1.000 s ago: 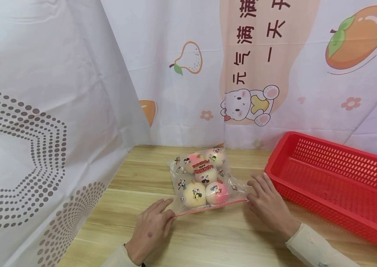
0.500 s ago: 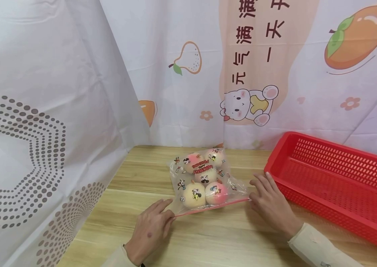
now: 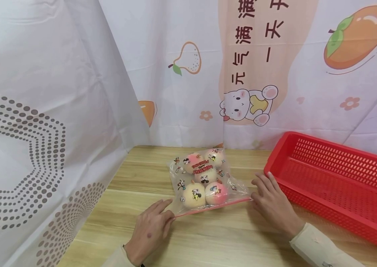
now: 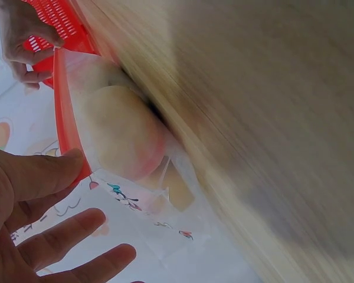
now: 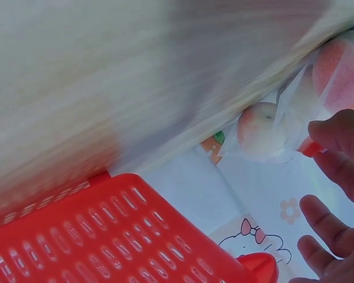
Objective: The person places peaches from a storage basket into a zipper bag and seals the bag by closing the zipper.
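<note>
A clear zip bag (image 3: 178, 178) printed with cartoon figures lies on the table, its red zip edge toward the person. Inside are several peaches (image 3: 193, 195), cream and pink. My left hand (image 3: 150, 230) pinches the left end of the zip edge; in the left wrist view its thumb (image 4: 47, 172) presses on the red strip while the other fingers spread out. At the other end, my right hand (image 3: 273, 205) pinches the zip corner between thumb and forefinger, as the right wrist view shows with the red strip (image 5: 310, 146) at the thumb tip. The strip is stretched straight between both hands.
A red perforated plastic basket (image 3: 335, 185) stands on the right of the wooden table (image 3: 208, 241), close beside the right hand. White printed cloth (image 3: 182, 111) hangs behind the table, and another patterned cloth (image 3: 85, 148) hangs along the left side.
My right hand has shifted slightly to the right along with the end of the zip edge. The left hand and the peaches have stayed about where they were.
</note>
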A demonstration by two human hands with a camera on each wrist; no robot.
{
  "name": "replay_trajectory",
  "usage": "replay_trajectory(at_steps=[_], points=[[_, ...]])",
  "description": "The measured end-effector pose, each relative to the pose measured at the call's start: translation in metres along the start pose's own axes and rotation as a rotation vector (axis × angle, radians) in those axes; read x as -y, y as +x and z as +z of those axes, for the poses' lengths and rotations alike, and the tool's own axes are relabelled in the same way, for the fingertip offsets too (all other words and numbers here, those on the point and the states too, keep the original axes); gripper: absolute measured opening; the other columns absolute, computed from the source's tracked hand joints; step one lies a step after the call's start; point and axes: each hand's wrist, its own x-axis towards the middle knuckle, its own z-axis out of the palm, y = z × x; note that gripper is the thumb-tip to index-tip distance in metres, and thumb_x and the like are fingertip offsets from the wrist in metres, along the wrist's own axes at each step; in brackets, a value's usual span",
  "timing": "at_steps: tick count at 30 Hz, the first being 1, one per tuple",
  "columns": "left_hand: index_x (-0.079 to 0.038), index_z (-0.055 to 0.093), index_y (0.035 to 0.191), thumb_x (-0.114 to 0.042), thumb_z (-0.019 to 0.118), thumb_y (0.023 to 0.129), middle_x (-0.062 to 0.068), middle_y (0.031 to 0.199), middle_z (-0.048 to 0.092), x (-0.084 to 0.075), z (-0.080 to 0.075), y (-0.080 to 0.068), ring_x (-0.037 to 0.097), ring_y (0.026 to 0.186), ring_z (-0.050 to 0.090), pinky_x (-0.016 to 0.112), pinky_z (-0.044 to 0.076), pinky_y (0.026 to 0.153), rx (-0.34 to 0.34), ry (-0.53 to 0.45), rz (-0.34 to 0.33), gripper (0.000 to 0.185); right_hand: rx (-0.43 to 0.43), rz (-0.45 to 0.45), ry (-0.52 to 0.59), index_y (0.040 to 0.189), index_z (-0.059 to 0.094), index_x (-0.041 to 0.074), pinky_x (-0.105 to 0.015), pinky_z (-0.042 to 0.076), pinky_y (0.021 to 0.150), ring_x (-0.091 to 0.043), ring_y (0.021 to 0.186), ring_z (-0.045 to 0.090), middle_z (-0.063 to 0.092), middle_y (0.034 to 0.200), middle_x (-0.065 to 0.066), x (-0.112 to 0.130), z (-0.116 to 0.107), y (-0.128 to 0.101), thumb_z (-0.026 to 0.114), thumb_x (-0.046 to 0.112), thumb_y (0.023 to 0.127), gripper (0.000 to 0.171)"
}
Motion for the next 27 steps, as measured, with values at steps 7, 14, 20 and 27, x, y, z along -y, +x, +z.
replay_trajectory(at_steps=[7,14,20,27], points=[[-0.017,0.073,0.071,-0.013,0.089,0.071,0.011,0.113,0.072,-0.002,-0.001,0.003,0.029,0.101,0.069,0.044,0.061,0.083,0.003,0.014,0.010,0.017,0.004,0.011,-0.025,0.071,0.060,0.006,-0.064,0.037,0.104,-0.047,0.115,0.050,0.058,0.106,-0.021,0.000,-0.003,-0.002,0.018,0.028,0.108,0.060],[-0.015,0.076,0.090,-0.024,0.085,0.079,0.013,0.123,0.068,-0.014,-0.013,0.019,0.034,0.112,0.064,0.061,0.052,0.095,0.173,0.025,-0.038,0.017,0.049,0.080,0.033,0.078,0.072,0.006,-0.059,0.020,0.120,-0.046,0.118,0.048,0.060,0.110,-0.021,0.006,-0.020,0.003,0.028,0.039,0.107,0.062],[-0.009,0.069,0.120,-0.028,0.081,0.085,0.020,0.142,0.053,-0.021,-0.027,0.036,0.043,0.130,0.049,0.072,0.037,0.104,0.279,-0.043,0.041,0.041,0.129,0.169,0.085,0.087,0.076,0.005,-0.048,0.005,0.125,-0.043,0.123,0.047,0.063,0.114,-0.019,0.014,-0.044,0.010,0.022,0.057,0.103,0.077],[-0.003,0.040,0.151,-0.058,0.080,0.074,0.029,0.159,0.019,-0.025,-0.043,0.051,0.048,0.146,0.017,0.079,0.021,0.106,0.402,-0.103,0.132,0.102,0.348,0.254,0.152,0.123,0.071,0.009,-0.049,-0.009,0.123,-0.041,0.141,0.030,0.054,0.140,-0.019,0.019,-0.068,0.005,0.076,0.056,0.082,0.062]])
